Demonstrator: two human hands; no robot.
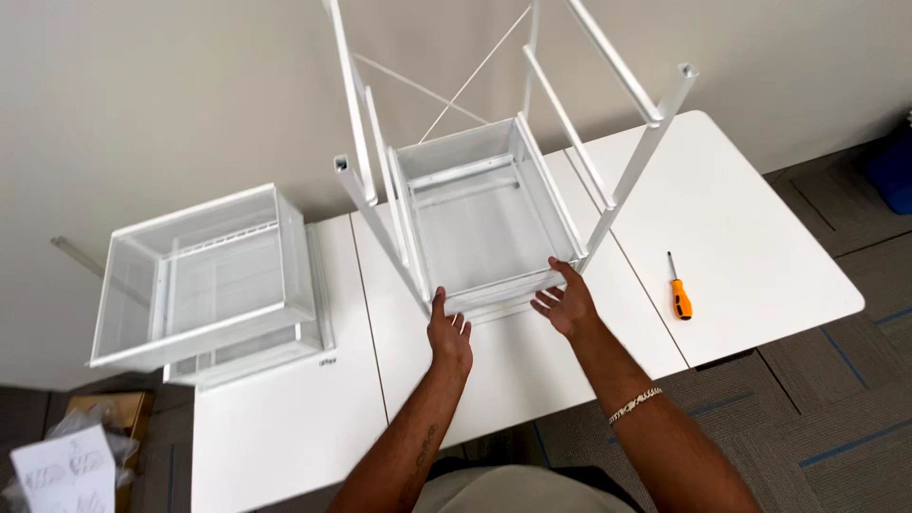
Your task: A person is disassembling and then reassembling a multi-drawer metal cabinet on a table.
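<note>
- Head view: a white mesh drawer [484, 214] sits inside the white metal frame [627, 180], straight ahead of both hands, with its long axis running away from the person toward the wall.
- Left hand [449, 334] grips the drawer's near front rim at its left corner; right hand [567, 302] grips the same rim at its right corner. Both are equally near.
- Left of the frame, two more mesh drawers [204, 280] are stacked on the white table [760, 237].
- Right of the frame, well apart, lies an orange-handled screwdriver [677, 290].
</note>
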